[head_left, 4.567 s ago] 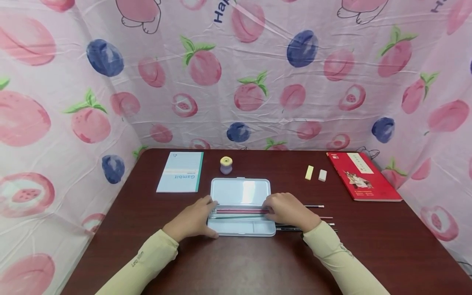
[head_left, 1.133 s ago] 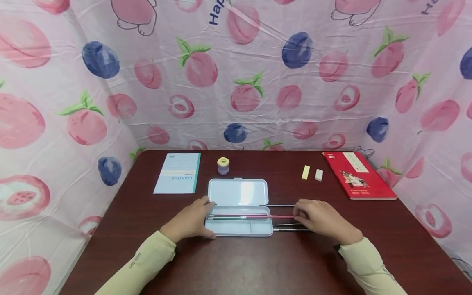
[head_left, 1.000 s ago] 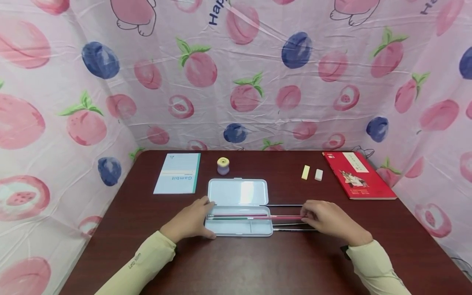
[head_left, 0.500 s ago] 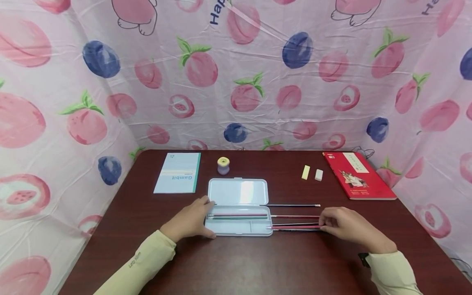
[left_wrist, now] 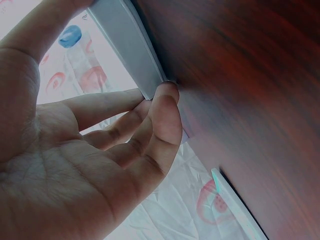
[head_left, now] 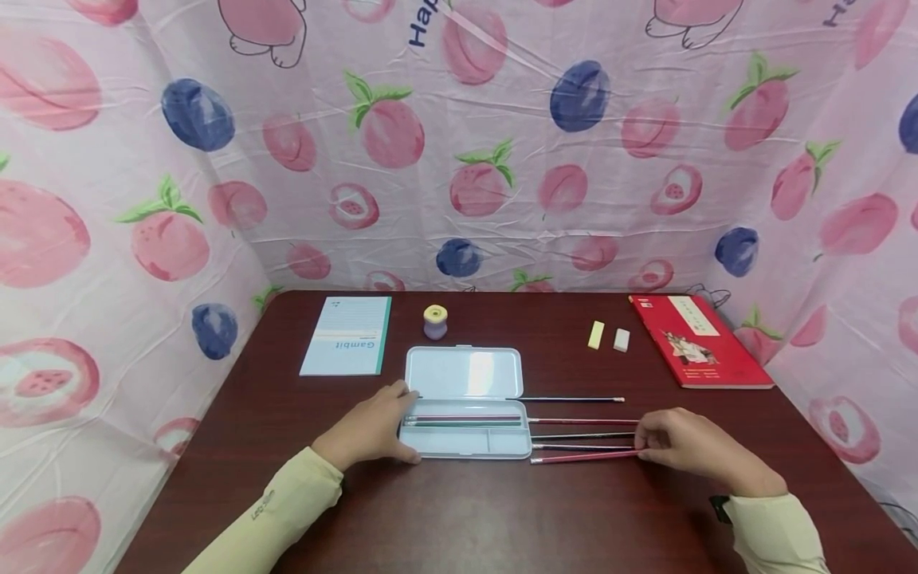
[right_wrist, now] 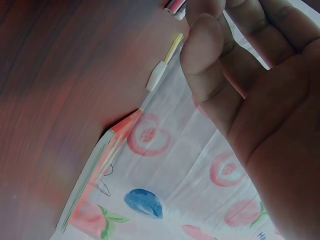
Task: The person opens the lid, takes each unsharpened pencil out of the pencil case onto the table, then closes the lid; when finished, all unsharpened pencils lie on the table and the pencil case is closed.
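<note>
A white pencil case (head_left: 445, 442) lies on the table with its lid (head_left: 441, 371) laid back. My left hand (head_left: 369, 426) grips its left end, thumb at the front corner and fingers toward the back; the left wrist view shows the fingers at the edge of the case (left_wrist: 125, 45). Inside, a red pencil and a green pencil (head_left: 466, 424) lie in the long rear compartment. Right of the case, my right hand (head_left: 684, 446) pinches the right end of a red pencil (head_left: 584, 458), the nearest of a row. Beyond it lie several dark pencils (head_left: 570, 399) and another red pencil (head_left: 581, 421).
A blue-and-white notebook (head_left: 347, 335) lies back left. Behind the case stands a yellow-and-purple, spool-shaped object (head_left: 435, 321). Farther right are a yellow block (head_left: 596, 335), a white eraser (head_left: 621, 340) and a red book (head_left: 699, 341). Fruit-patterned cloth (head_left: 459, 143) hangs round the table (head_left: 466, 518).
My right hand has drawn the red pencil rightward out of the case, then brought it nearer to the front edge, down beside the other pencils. My left hand stays at the case's left end.
</note>
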Tool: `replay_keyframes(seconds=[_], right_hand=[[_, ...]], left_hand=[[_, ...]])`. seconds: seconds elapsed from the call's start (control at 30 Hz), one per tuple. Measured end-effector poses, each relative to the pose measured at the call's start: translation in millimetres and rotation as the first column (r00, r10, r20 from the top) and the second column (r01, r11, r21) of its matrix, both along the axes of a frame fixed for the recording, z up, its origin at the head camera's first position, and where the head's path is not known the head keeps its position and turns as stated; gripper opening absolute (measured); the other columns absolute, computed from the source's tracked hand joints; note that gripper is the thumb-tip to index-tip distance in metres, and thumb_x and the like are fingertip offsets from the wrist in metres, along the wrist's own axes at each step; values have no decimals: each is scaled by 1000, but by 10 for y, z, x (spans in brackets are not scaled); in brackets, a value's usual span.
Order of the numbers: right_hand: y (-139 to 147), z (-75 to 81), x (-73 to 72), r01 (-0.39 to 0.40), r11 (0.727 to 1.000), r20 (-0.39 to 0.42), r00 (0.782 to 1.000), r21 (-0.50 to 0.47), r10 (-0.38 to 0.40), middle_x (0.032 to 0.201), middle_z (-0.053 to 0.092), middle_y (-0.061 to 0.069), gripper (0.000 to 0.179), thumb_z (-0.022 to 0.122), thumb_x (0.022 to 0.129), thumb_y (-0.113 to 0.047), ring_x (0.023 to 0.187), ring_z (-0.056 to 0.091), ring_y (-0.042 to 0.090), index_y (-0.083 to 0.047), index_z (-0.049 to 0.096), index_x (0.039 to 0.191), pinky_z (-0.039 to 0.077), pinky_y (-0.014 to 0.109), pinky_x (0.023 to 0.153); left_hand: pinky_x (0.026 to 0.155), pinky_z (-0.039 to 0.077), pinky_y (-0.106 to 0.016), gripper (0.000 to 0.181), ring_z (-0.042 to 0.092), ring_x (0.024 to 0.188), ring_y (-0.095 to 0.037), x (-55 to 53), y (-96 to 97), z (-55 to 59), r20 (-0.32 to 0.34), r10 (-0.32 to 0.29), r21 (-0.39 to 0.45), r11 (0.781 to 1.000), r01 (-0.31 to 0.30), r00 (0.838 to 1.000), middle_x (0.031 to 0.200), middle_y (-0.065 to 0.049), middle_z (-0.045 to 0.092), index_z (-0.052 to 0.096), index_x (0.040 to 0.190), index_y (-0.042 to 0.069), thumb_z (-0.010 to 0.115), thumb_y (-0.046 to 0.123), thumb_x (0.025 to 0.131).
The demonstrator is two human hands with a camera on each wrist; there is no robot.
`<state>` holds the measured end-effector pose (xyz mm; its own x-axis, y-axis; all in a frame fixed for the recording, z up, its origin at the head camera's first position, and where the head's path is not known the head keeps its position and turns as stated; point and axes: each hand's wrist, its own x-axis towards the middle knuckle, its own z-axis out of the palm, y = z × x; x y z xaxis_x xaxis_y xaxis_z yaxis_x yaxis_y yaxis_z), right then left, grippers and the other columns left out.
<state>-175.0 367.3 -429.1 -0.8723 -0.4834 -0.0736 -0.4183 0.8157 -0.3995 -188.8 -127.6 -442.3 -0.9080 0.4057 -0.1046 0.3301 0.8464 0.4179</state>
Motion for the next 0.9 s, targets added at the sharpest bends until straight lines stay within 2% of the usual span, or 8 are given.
replay_keyframes(seconds=[0.23,0.6,0.73,0.9], right_hand=[[16,-15,19,32,999,53,998,16,-33,71,59,-15,17,88,86,-19,65,49,-3,-26,74,84,44,23,58],[0,-31,24,47,998,32,998,30,-48,69,59,-16,16,91,83,-20,64,48,-3,-25,76,83,44,23,58],[-64,36,6,50,999,-31,998,20,-50,72,62,-17,14,92,82,-24,64,48,-4,-23,79,88,45,23,59],[-304,144,-84,8,1000,-194,981,-3,-9,76,66,-20,14,91,83,-20,67,50,-7,-22,80,90,49,23,61]], left_hand=[[102,56,-43,99,57,111,-21,1,1,1,1,1,1,1000,-1,1000,134,-12,61,57,151,2,101,39,71],[102,56,-43,99,57,112,-21,6,1,-17,6,3,-7,1000,-3,1000,135,-12,60,57,152,3,101,41,71],[102,56,-43,99,57,111,-21,6,0,-16,6,2,-3,1000,-2,1000,135,-12,60,57,152,3,101,41,71],[102,57,-43,99,57,111,-21,5,2,-7,1,3,-2,1000,-3,1000,134,-12,61,57,152,3,101,40,72]])
